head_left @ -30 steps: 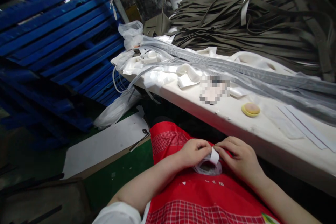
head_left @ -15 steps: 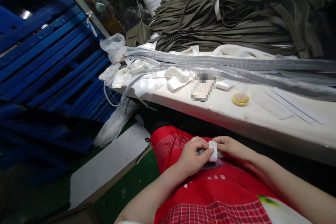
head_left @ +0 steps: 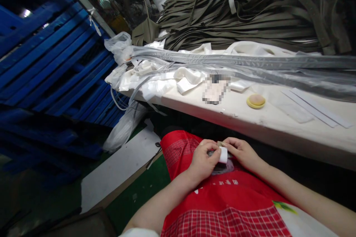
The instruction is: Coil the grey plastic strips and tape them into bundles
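Note:
Over my lap, which is covered by a red apron, both hands pinch a small white strip end. My left hand grips it from the left, fingers curled. My right hand holds it from the right, fingers closed. Under the strip a grey loop of tape rests on the apron, partly hidden by my hands.
A white worktable runs across in front, bearing long grey reflective strips, white fabric pieces, a small yellow round pad and flat white strips. Olive webbing is heaped behind. Blue pallets stand at the left.
My hands stayed together on the white strip, shifting slightly up toward the table edge. The view swung a little, and the grey loop is now more covered by my hands.

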The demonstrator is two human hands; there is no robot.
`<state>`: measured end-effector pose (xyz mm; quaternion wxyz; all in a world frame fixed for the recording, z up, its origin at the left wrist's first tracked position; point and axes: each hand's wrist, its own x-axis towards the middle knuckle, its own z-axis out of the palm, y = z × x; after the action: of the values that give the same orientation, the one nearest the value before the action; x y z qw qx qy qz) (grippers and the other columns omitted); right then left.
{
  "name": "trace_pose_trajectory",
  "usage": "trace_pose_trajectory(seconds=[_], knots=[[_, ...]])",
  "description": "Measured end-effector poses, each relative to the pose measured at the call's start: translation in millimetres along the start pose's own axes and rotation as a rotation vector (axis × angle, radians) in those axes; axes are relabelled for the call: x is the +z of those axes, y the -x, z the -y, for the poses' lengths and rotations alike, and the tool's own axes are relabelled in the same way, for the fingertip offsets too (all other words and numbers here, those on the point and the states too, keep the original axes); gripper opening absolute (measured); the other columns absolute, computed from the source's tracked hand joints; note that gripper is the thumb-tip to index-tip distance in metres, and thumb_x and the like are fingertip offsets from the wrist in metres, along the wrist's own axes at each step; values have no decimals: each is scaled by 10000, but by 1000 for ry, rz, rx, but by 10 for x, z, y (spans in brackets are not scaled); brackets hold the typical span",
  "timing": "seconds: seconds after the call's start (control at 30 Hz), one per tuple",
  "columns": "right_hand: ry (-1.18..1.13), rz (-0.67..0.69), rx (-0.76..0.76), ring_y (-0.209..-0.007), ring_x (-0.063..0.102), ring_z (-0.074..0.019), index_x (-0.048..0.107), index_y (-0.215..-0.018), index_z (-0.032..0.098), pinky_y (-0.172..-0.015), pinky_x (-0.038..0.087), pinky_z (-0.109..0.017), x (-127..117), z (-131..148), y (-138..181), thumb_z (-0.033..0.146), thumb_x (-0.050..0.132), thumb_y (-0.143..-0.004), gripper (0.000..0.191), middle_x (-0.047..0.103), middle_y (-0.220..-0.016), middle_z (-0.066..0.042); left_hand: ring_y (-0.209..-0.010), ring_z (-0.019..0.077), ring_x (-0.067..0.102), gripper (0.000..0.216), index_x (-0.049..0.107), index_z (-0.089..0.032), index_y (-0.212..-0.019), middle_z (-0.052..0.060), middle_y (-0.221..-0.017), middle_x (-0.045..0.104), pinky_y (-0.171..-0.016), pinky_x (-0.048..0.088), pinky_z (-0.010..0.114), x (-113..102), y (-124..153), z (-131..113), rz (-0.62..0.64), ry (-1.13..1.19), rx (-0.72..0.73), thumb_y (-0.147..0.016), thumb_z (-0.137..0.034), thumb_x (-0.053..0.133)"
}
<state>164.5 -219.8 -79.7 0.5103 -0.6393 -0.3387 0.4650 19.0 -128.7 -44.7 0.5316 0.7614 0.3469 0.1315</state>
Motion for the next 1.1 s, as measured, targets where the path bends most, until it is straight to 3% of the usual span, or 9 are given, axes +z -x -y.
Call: trace_pose_trajectory(seconds=[0.13,0.33,0.6,0.73,0.9,0.97,1.1], knots=[[-38,53,16,-610,473,-130,617,-710,159,-589,389,-258,-62,19,4,526,595,-810,382,560,-644,12,-797,146,589,141,661,-170,-723,24,-811,643,-762,452,254,25,-8,26,10,-31,-17,-825,-236,589],[-14,308,73,-683,523,-153,647,-803,140,-648,409,-276,-235,124,-13,495,666,-780,356,619,-740,-23,-714,132,569,69,616,-167,-708,6,-753,638,-675,428,237,62,7,-17,-32,-31,-58,-766,-205,607],[23,491,210,-579,466,-111,565,-743,151,-556,349,-245,-330,143,-120,542,726,-711,424,564,-650,25,-724,131,556,188,569,-187,-883,11,-857,621,-631,421,230,50,76,-76,-9,-76,-32,-735,-263,656],[284,400,32,-562,458,-120,523,-677,178,-522,338,-247,-277,202,-94,468,654,-793,338,549,-609,25,-849,180,596,308,580,-184,-939,49,-949,650,-751,459,286,5,52,-44,8,-81,-41,-722,-371,692],[750,206,-227,-642,570,-166,562,-731,211,-602,409,-284,-158,331,21,321,508,-883,195,634,-703,-7,-574,131,580,300,613,-161,-778,8,-660,631,-580,461,260,-47,-37,35,434,254,-330,-739,-457,641],[865,202,-291,-647,594,-169,570,-751,220,-598,417,-281,-142,410,62,280,501,-882,160,644,-718,-2,-510,99,543,322,631,-149,-757,4,-631,633,-551,441,241,-63,-70,45,511,420,-367,-723,-468,661],[1094,308,-477,-652,611,-175,593,-801,221,-592,448,-286,-218,552,101,191,488,-874,132,658,-742,-11,-540,89,540,338,693,-124,-768,20,-658,662,-552,406,225,-113,-147,14,506,585,-376,-615,-415,767]])
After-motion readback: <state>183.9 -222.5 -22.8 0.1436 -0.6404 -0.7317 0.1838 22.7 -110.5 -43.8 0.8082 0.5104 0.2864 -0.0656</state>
